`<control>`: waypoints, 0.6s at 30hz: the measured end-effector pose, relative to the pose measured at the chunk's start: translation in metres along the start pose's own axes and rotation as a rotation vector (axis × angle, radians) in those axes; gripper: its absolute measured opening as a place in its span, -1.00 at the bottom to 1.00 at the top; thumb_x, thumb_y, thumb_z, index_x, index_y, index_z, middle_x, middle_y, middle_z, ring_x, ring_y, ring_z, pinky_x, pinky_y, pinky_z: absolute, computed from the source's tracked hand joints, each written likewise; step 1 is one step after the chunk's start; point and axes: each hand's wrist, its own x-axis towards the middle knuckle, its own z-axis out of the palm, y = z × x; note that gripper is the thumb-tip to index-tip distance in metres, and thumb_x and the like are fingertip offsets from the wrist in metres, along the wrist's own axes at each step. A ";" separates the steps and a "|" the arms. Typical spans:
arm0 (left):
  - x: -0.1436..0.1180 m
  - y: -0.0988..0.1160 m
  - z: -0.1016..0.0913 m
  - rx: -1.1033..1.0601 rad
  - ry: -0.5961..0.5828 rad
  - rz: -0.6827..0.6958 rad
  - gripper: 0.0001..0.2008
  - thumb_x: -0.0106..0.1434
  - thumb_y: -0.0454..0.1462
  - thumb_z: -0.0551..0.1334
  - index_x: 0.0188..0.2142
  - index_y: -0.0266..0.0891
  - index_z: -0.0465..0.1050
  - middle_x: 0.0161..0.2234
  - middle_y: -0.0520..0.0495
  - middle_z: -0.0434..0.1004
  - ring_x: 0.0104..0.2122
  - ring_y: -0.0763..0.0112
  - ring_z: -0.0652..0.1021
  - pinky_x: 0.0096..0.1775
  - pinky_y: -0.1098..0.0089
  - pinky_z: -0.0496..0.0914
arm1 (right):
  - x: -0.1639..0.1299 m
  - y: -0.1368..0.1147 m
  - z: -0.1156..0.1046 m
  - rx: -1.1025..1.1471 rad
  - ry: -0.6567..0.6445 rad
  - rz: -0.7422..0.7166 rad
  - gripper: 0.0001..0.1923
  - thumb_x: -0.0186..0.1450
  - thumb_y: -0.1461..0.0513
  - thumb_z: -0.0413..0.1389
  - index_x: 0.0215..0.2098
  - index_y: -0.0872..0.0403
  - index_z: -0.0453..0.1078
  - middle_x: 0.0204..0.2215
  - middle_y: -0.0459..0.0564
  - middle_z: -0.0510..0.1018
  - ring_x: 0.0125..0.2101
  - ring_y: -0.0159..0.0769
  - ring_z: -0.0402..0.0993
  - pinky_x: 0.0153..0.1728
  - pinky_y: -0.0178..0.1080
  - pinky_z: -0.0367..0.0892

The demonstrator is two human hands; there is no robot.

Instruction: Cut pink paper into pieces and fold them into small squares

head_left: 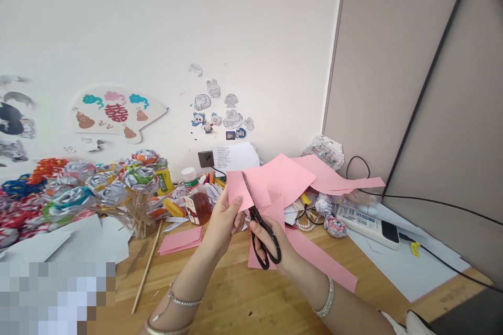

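My left hand [227, 214] pinches a pink sheet of paper [238, 188] by its lower left part and holds it above the table. My right hand [273, 238] grips black-handled scissors [257, 215], fingers through the loops. The scissor blades point up and away, lying across the pink sheet between its left part and the rest. More pink sheets [288, 178] spread behind and below the scissors. A small stack of cut pink paper [181, 239] lies on the table to the left of my left hand.
At the left stand paper flowers [141, 178] on sticks, with a wooden stick [147, 267] lying nearby. Behind my left hand is a bottle of brown liquid [196, 199]. On the right are a white power bank [367, 225], black cables and white paper [412, 272].
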 end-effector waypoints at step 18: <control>-0.008 -0.016 -0.006 -0.022 0.055 -0.018 -0.72 0.10 -0.13 0.14 -0.23 -0.17 0.17 -0.84 0.32 0.05 -0.87 0.71 0.01 -0.77 0.66 -0.09 | 0.001 0.009 0.005 0.049 -0.003 0.086 -0.61 0.11 -0.05 0.04 -0.47 0.13 0.20 -0.79 -0.27 0.23 -0.87 -0.59 0.08 -0.87 -0.51 -0.02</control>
